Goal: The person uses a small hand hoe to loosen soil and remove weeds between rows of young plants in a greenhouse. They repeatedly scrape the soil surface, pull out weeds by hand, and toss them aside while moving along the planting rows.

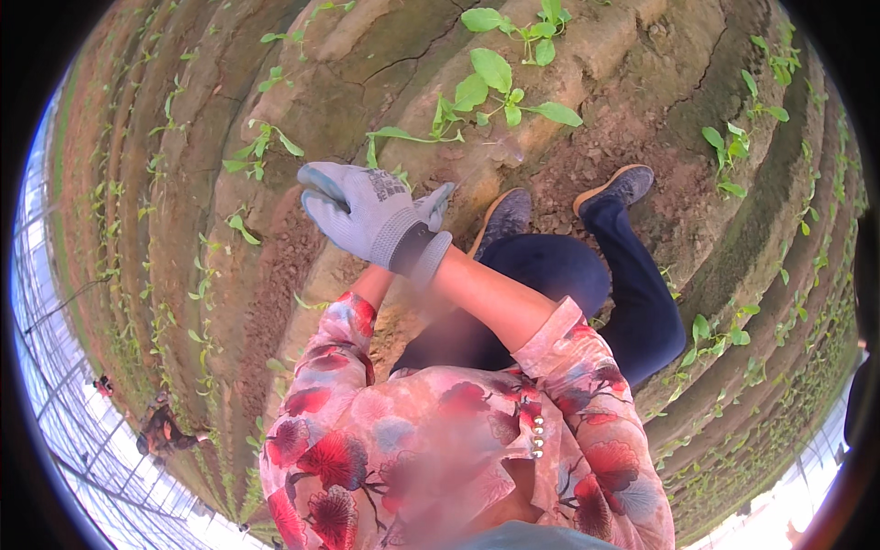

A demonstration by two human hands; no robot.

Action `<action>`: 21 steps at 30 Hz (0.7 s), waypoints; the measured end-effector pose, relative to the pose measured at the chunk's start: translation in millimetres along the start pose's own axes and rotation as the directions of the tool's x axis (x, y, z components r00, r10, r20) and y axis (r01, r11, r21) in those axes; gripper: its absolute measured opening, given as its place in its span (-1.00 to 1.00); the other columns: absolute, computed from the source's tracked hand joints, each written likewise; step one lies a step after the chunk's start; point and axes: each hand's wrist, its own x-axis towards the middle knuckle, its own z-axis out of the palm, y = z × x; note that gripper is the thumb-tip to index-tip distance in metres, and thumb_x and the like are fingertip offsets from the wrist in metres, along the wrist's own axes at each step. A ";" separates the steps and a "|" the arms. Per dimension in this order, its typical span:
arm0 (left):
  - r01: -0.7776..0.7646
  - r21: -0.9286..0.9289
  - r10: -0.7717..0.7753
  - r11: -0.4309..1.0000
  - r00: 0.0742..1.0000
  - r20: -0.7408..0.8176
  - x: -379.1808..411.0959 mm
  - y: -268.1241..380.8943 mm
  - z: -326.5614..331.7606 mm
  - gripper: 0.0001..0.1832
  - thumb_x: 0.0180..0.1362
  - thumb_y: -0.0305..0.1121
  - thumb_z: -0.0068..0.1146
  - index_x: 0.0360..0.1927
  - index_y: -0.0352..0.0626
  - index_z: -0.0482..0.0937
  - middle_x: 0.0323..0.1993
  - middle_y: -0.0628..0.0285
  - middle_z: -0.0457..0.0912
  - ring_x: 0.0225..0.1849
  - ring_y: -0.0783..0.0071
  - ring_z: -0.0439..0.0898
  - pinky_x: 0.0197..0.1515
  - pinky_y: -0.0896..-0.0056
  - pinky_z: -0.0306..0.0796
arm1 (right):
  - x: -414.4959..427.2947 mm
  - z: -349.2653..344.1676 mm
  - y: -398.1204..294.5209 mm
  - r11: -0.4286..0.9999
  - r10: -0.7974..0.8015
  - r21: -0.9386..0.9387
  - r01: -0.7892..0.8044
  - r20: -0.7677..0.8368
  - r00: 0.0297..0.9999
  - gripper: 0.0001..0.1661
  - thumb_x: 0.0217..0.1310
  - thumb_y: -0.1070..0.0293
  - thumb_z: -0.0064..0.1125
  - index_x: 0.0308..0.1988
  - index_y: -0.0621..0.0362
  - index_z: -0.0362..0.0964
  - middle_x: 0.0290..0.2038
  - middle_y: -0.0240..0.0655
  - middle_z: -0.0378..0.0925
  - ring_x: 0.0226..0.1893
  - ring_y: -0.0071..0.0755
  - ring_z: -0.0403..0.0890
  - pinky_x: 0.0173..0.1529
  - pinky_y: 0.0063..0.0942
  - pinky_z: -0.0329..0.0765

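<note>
My forearms cross in front of my body. My right hand [364,210], in a grey knit work glove with a blue-grey coating, lies uppermost at the left, fingers bent beside the thumb; whether it holds anything is not visible. Beneath its wrist, my left hand [434,205] is also gloved and mostly hidden, with only part of it showing. A leafy seedling [402,177] shows just above the gloves, partly covered. Beyond it, a larger broad-leaved plant [491,86] grows from the soil, and a smaller seedling [260,150] stands left of my right hand.
Soil ridges with rows of seedlings [732,155] run on both sides. Loose, crumbly soil [564,161] lies around my shoes [509,213]. My bent knee [550,265] is just right of my forearms. At the far lower left are a crouching person [163,427] and a framed greenhouse wall [89,440].
</note>
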 end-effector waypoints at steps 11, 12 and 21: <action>0.338 -0.543 -0.110 0.769 0.906 0.409 -35.6 -23.5 -13.2 -0.47 0.31 -0.39 -0.38 0.37 -0.16 -0.01 -0.22 0.42 0.31 -0.29 0.68 0.24 -0.22 0.71 0.21 | 2.8 2.7 -3.2 1.000 0.015 -0.007 -0.015 0.009 1.000 -0.72 0.10 0.16 0.04 -0.25 0.09 0.45 -0.30 -0.14 0.56 -0.29 -0.03 0.57 -0.24 -0.18 0.51; 0.221 -0.457 -0.035 0.861 0.924 0.381 -42.5 -14.5 -19.9 -0.47 0.32 -0.37 -0.39 0.37 -0.16 -0.01 -0.19 0.42 0.31 -0.28 0.69 0.23 -0.20 0.72 0.21 | 0.5 5.2 -1.6 1.000 0.013 -0.026 -0.012 0.043 0.999 -0.73 0.10 0.16 0.04 -0.26 0.09 0.45 -0.32 -0.14 0.56 -0.30 -0.03 0.57 -0.25 -0.17 0.50; 0.290 -0.605 -0.360 0.742 0.933 0.006 -43.0 8.2 -88.3 -0.53 0.25 -0.33 -0.23 0.26 0.01 0.20 -0.41 0.36 0.40 -0.41 0.59 0.36 -0.32 0.58 0.28 | -20.6 21.7 -13.2 0.978 -0.036 -0.193 0.083 0.235 0.971 -0.63 0.09 0.19 0.10 -0.09 0.07 0.42 -0.29 -0.17 0.55 -0.29 -0.08 0.57 -0.21 -0.24 0.50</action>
